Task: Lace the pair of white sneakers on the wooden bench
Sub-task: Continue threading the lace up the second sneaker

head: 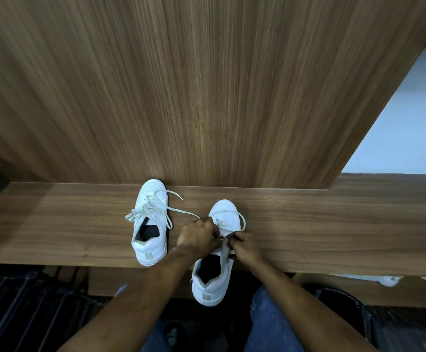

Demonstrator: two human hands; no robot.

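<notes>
From the head camera I see both hands meeting over the right-hand white low-top sneaker [215,262], which lies on the long wooden bench [334,224] with its toe toward the wall and its heel overhanging the bench's near edge. My left hand [198,237] has its fingers curled tight over the eyelet area, and the pale flat shoelace [242,219] of this sneaker seems pinched under them; I cannot tell exactly which strand it has. My right hand [247,246] is curled as well, thumb and fingertips nipping the lace at the tongue, just beside the left hand's knuckles. A loop of that lace arcs out past the toe side of the right hand.

Left of this sneaker, near but not touching, sits the other white sneaker [150,224], fully on the bench, toe against the brown wood-grain wall panel [206,85]. Its cream lace [150,208] is loosely threaded, one free end trailing across the bench toward my left hand.

Below the bench edge I see blue jeans [270,321] and a dark slatted rack [28,306].
</notes>
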